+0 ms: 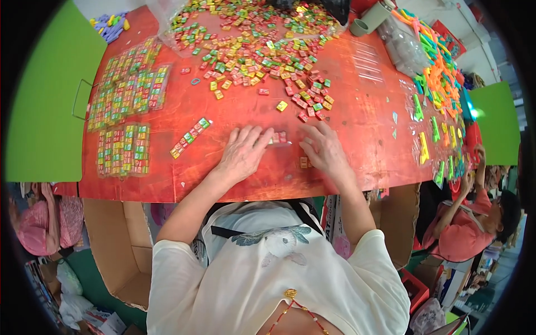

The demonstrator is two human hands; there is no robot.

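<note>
Between my hands, near the front of the red table, lies a short clear plastic sleeve (282,138) with a few small red candy-like boxes in it. My left hand (244,149) is closed over its left end, with the fingers bent down. My right hand (325,149) is to the right of the sleeve, its thumb and fingers drawn together; what they pinch is hidden. A pair of small boxes (304,162) shows beside the right thumb. Left of my left hand, a filled strip (191,138) of coloured boxes lies slanted.
A large heap of small boxes (251,50) covers the table's far middle. Stacks of filled strips (124,149) lie on the left. Empty clear sleeves (367,62) and colourful plastic toys (444,72) are on the right. A person (460,226) works at the right edge.
</note>
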